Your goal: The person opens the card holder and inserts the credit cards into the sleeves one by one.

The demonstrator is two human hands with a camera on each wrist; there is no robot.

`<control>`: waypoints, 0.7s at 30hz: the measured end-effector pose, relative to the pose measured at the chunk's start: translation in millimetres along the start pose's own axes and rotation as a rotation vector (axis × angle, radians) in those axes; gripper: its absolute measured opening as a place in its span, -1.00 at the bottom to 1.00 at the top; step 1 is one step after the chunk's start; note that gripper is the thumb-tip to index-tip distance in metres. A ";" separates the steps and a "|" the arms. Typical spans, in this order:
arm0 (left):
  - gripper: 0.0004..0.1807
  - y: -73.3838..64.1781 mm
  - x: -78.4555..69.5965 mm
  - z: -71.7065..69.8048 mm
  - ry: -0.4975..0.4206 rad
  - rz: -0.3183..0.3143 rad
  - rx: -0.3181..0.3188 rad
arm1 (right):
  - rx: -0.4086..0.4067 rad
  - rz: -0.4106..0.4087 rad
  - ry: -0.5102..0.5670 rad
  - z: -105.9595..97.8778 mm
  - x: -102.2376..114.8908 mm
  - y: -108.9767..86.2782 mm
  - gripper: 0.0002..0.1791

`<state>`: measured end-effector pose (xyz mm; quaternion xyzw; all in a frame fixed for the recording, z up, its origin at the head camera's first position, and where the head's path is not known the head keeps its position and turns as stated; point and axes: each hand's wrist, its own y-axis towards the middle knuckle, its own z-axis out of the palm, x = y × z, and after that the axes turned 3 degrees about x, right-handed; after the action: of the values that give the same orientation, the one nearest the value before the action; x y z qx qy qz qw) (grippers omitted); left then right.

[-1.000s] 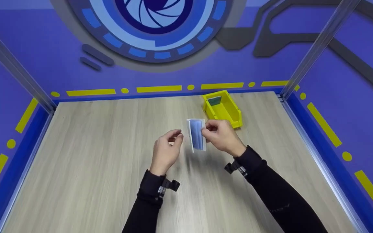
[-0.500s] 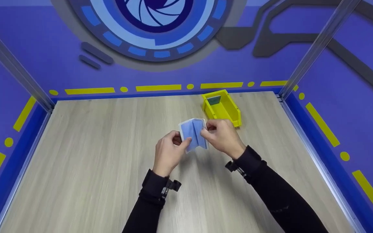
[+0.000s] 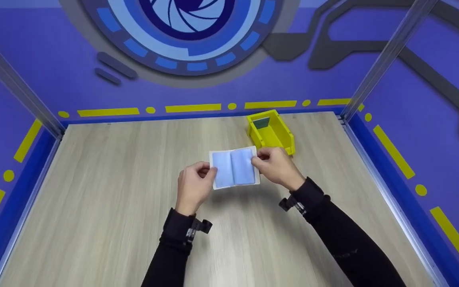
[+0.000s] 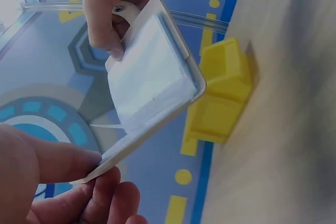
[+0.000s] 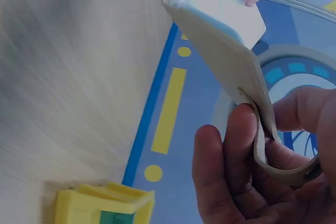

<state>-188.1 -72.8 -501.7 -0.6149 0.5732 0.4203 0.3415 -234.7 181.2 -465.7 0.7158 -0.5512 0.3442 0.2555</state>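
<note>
Spread open between my hands above the table is a small card holder [image 3: 233,168], with bluish clear pockets and a cream cover. My left hand [image 3: 193,186] pinches its left edge between thumb and fingers. At the opposite edge, my right hand [image 3: 278,167] grips it the same way. A cream strap [image 5: 286,176] with a snap curves off the cover beside the right fingers in the right wrist view. The pockets [image 4: 149,74] look whitish in the left wrist view.
Just behind my right hand stands a yellow bin [image 3: 272,137] on the wooden table [image 3: 114,191]. A dark green piece [image 3: 261,122] sits at the bin's back end. Blue-purple panels [image 3: 197,93] enclose the table at the back and sides.
The card holder was nearly folded in my right hand. My left hand came to its left edge, took hold and drew leftward, so the holder unfolded flat.
</note>
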 end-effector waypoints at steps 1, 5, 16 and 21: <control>-0.86 -0.1 4.1 -0.7 0.017 -0.008 0.006 | 0.021 0.013 -0.021 2.6 -1.9 0.7 -0.78; -0.87 -0.1 21.7 -1.9 0.152 -0.019 0.034 | 0.116 0.066 -0.065 16.8 -11.7 5.2 -0.71; -0.84 7.8 52.3 5.8 0.338 -0.057 0.105 | 0.207 0.192 -0.100 53.2 -47.4 27.2 -0.67; -0.82 8.1 60.8 10.4 0.401 -0.049 0.114 | 0.164 0.199 -0.118 68.3 -64.3 29.7 -0.66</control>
<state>-198.0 -89.7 -560.8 -0.6797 0.6375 0.2480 0.2647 -258.9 162.0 -559.1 0.6949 -0.6036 0.3692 0.1280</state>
